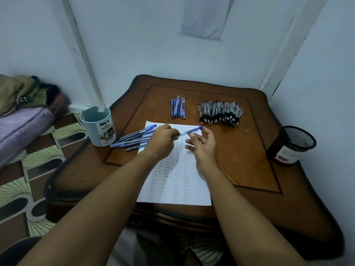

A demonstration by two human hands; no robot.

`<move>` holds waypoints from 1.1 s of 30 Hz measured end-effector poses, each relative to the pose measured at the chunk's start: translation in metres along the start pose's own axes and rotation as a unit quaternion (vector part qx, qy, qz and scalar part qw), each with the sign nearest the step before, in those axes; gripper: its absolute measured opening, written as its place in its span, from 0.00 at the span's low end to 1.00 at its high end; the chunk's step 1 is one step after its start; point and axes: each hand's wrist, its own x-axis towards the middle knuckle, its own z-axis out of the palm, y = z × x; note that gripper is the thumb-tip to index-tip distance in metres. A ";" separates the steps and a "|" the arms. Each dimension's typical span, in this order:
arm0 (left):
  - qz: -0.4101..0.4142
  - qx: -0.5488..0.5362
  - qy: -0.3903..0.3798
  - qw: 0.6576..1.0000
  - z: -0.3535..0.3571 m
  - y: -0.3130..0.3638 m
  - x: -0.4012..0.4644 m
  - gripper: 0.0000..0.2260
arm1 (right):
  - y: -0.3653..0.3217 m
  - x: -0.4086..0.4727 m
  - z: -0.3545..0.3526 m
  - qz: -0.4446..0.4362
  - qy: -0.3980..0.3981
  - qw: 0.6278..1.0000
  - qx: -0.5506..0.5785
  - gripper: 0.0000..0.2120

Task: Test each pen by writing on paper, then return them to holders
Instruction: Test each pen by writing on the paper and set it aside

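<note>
Paper (178, 181) lies at table (249, 150) centre; teal holder (99, 129) at 9 o'clock; 1 blue pen (189, 132) is pinched by left hand (163, 144); right hand (201, 145) loose, fingers touching the barrel; cap should be pulled straight off, barrel steadied.

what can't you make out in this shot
Head view only:
- Blue pen: its tip is hidden inside the left hand.
- Paper: its middle is covered by both hands; right hand.
- Blue holder and mesh holder: insides not visible from this angle.
- Black pens: too small to count.
</note>
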 end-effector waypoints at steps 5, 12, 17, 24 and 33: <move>0.007 -0.013 -0.012 1.000 -0.001 0.006 -0.006 0.13 | -0.006 -0.002 0.000 -0.014 0.020 1.000 0.008 0.15; 0.010 -0.036 -0.012 0.999 -0.009 0.002 -0.021 0.14 | -0.015 0.003 0.000 -0.019 0.055 0.998 0.037 0.19; 0.064 0.050 0.002 0.997 -0.017 -0.034 -0.054 0.12 | -0.026 0.003 -0.008 0.017 0.088 0.993 0.082 0.19; 0.101 0.083 0.062 0.990 -0.010 -0.062 -0.084 0.16 | -0.024 0.003 -0.011 0.070 0.163 0.982 0.067 0.11; 0.097 0.088 0.087 0.988 -0.002 -0.065 -0.089 0.13 | -0.031 -0.001 -0.016 0.111 0.086 0.976 0.165 0.15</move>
